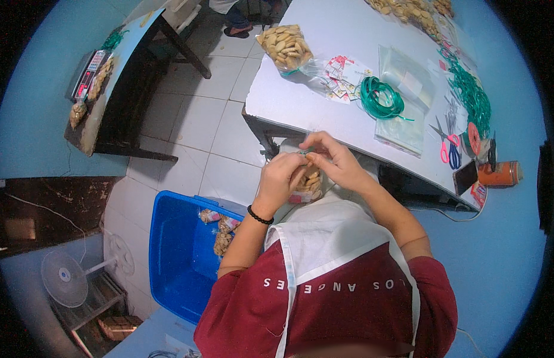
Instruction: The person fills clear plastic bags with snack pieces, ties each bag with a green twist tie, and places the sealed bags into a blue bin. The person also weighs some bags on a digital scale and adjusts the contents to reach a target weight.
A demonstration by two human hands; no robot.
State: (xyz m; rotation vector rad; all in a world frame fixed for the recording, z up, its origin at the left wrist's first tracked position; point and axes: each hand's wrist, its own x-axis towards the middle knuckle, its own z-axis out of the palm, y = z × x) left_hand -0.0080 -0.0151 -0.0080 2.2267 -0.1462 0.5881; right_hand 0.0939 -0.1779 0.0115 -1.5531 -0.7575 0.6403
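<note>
In front of my apron, both hands meet at the gathered neck of a transparent plastic bag of biscuits. The pieces inside look tan and oval. A bit of green ribbon shows between my fingertips at the bag's neck. My left hand is closed in a pinch at the ribbon, coming from the left. From the right, my right hand also pinches there, fingers bent and thumb toward the neck. The fingers partly hide the ribbon and the neck, so I cannot tell whether it is knotted.
The white table holds a filled bag, small printed cards, a green ribbon coil, plastic bags, scissors and a phone. A blue bin with packed bags stands left; a scale lies beyond.
</note>
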